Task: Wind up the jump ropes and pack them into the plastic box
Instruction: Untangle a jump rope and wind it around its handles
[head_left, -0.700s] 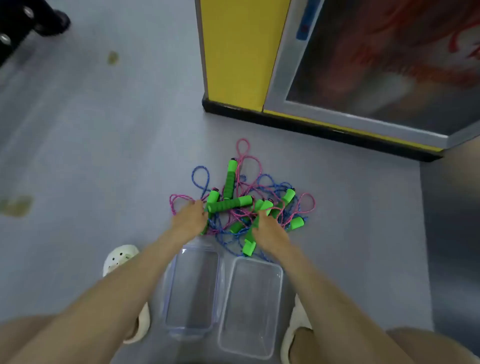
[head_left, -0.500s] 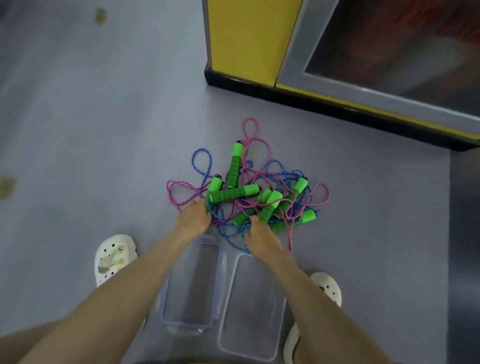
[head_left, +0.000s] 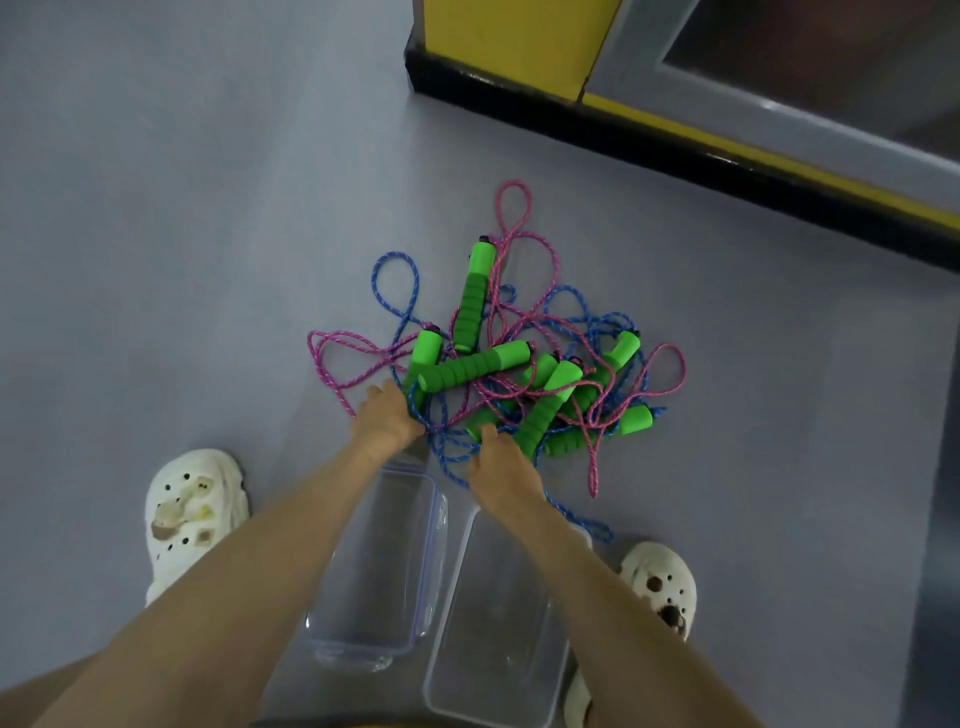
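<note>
My left hand (head_left: 387, 422) and right hand (head_left: 503, 470) curl into the near edge of the jump ropes (head_left: 519, 364) tangled just beyond the plastic box (head_left: 451, 597), actual grip impossible to tell, so I judge the next move is freeing one rope to wind.

The left hand (head_left: 387, 418) and right hand (head_left: 501, 465) touch tangled jump ropes (head_left: 475, 366) beyond the plastic box (head_left: 493, 675).

Green handles (head_left: 474, 370), pink-and-blue speckled ropes (head_left: 524, 332), grey floor (head_left: 182, 234)
</note>
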